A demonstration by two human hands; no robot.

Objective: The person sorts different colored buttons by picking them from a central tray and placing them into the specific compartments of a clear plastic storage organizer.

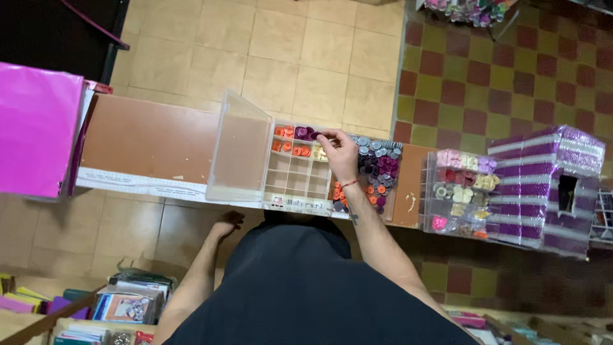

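Observation:
A clear plastic compartment box [297, 182] lies open on the brown counter [150, 137], its lid [239, 150] standing up at the left. The back cells hold orange, purple and cream buttons [290, 140]. A loose heap of grey, purple and orange buttons [378, 167] fills the right part. My right hand [337, 152] reaches over the box with its fingertips pinched together at the back cells; whether they hold a button is too small to tell. My left hand [228, 221] rests at the counter's near edge, below the box, holding nothing.
A second clear box [461, 191] with pink, cream and red pieces sits to the right, beside a glittery purple house-shaped box [546, 185]. A pink folder [35, 131] lies at the counter's left end. Books and boxes [128, 303] lie on the tiled floor at lower left.

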